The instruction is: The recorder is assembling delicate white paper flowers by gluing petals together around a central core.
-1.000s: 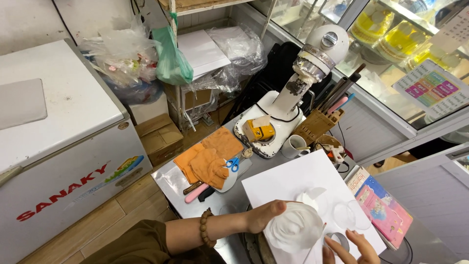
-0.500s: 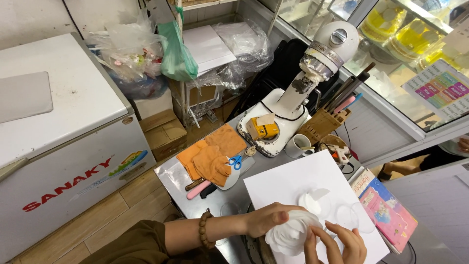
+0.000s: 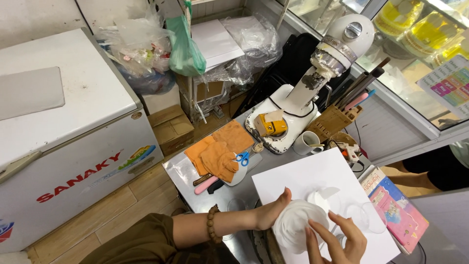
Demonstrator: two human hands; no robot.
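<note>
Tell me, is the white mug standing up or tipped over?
Standing up. The mug sits on the table by the mixer, its open mouth facing upward.
</note>
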